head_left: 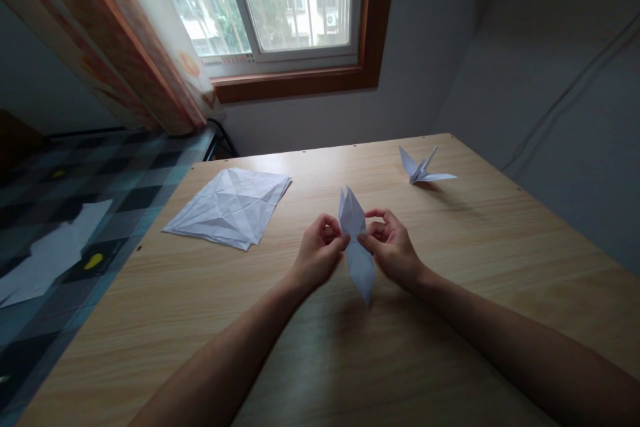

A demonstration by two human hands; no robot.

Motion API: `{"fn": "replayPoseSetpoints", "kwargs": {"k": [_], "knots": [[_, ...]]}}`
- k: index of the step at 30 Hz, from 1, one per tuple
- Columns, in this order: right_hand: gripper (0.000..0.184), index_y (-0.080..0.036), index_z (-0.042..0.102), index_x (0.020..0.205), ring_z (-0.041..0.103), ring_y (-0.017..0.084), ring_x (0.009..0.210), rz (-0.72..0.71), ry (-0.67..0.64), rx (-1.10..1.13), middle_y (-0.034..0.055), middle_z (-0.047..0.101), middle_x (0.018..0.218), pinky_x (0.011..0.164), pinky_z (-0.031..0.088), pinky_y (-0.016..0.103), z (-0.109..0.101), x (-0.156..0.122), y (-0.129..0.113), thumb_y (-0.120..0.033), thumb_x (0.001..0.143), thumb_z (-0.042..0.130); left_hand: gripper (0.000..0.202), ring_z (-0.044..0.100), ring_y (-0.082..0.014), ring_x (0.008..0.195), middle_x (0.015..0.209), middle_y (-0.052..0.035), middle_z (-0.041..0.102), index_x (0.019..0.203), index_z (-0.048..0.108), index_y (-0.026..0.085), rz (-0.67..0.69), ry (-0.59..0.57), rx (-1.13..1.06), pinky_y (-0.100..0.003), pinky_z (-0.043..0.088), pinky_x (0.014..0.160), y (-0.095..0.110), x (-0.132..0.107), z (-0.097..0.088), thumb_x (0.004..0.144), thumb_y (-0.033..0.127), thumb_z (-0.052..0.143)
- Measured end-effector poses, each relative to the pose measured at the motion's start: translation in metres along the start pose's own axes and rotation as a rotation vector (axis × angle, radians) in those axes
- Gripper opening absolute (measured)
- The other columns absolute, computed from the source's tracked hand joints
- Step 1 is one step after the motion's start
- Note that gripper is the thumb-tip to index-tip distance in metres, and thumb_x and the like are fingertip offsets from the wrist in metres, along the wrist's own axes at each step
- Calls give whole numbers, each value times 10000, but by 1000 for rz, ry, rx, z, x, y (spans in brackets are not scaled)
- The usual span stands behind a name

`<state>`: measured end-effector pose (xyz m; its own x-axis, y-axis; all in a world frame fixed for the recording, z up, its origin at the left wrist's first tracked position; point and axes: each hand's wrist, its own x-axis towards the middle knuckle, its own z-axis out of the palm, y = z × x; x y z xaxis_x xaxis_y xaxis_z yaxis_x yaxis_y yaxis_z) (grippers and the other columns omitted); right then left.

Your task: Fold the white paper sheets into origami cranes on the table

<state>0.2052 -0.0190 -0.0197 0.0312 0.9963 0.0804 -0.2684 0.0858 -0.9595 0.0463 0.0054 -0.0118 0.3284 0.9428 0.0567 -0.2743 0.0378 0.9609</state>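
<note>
Head view: left hand [320,248] and right hand [397,248] both pinch the folded paper [361,270] midway, grips nearly closed; I'd press lightly, keeping edges aligned.

White folded origami paper [354,227], long and slim, narrows at its middle, its forked end pointing near twelve o'clock, its tapered end between five and six.

One folded white paper piece [361,270], pointed at both ends, pinched at its middle between the person's left hand [320,250] and right hand [396,250], above a wooden table [210,320]. Far left: creased white sheets [233,203], stacked. Far right: one folded paper bird [420,172]. Beyond the table: barred window [300,7], patterned curtain [145,40]. Left: paper scraps [55,263] on checked cloth [30,337].
</note>
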Motion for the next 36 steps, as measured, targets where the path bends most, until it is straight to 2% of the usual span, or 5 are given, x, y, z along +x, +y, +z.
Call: {"fn": "replayPoseSetpoints", "kwargs": {"k": [13, 21, 25, 32, 36], "knots": [[307, -202, 565, 763, 600, 140, 635, -13, 28, -51, -15, 638, 707, 564, 481, 256, 1, 3, 0, -350, 646, 808, 160, 396, -66, 506, 591, 75, 458, 911, 604, 182, 99, -24, 285, -197, 304, 496, 0, -3, -1, 838, 320, 643], [269, -257, 659, 1146, 615, 207, 966, -403, -153, -381, 70, 636, 1166, 797, 522, 360, 3, -12, -5, -280, 881, 619, 535, 656, -214, 873, 1040, -95, 685, 1182, 603, 155, -8, -154, 5, -305, 509, 748, 6, -3, -1, 744, 418, 761], [335, -289, 640, 1247, 534, 243, 1179, -543, -228, -515, 71, 628, 1222, 1012, 442, 446, 2, -12, -9, -225, 940, 523, 491, 669, -220, 890, 1001, -87, 710, 1097, 645, 137, -56, -69, -96, -314, 519, 786, 9, -2, -2, 677, 314, 824], [253, -283, 738, 1047, 543, 215, 1142, -387, -131, -410, 61, 460, 1427, 1001, 455, 397, 1, -11, -6, -240, 928, 519, 275, 664, -240, 901, 900, -87, 727, 925, 705, 110, -91, -62, -126, -344, 507, 826, 2, 5, -7, 672, 213, 733], [269, -273, 726, 1036, 574, 213, 1135, -225, -91, -264, 35, 635, 1231, 984, 448, 368, -2, -7, -3, -225, 896, 501, 222, 642, -182, 773, 840, -59, 707, 878, 683, 125, -51, 40, -113, -304, 503, 742, -2, 9, -10, 681, 225, 706]]}}
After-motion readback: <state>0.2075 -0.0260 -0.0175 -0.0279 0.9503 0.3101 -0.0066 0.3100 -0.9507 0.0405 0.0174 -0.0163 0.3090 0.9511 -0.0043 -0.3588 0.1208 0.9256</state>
